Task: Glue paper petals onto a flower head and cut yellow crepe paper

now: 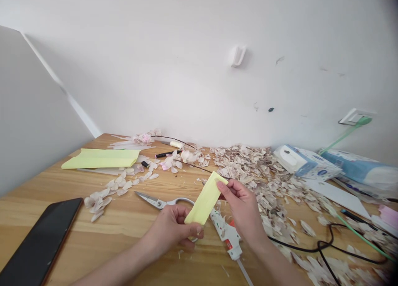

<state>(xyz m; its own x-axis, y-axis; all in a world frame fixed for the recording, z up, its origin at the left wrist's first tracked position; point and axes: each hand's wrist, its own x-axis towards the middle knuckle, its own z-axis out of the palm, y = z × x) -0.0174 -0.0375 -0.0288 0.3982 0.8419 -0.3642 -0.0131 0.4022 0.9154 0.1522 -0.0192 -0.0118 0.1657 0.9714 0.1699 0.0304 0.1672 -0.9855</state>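
Note:
A strip of yellow crepe paper (pixel 205 199) is stretched at a slant between my two hands, above the wooden table. My left hand (pixel 175 228) pinches its lower end between thumb and fingers. At the upper right end, my right hand (pixel 241 203) grips a corner with the thumb on top. Beneath the hands lie scissors (pixel 155 201) with grey handles, blades pointing left, partly hidden by my left hand. A white hot glue gun (pixel 225 232) with a glue stick rests below my right hand. A larger sheet of yellow crepe paper (pixel 102 158) lies at the back left.
Dried petals (pixel 248 161) heap along the back and right side. A black phone (pixel 43 240) lies front left. Tissue packs (pixel 307 161) stand at the right by the wall. A black cable (pixel 317 248) loops over the table (pixel 118 232). Black markers (pixel 168 154) and a flower stem lie behind.

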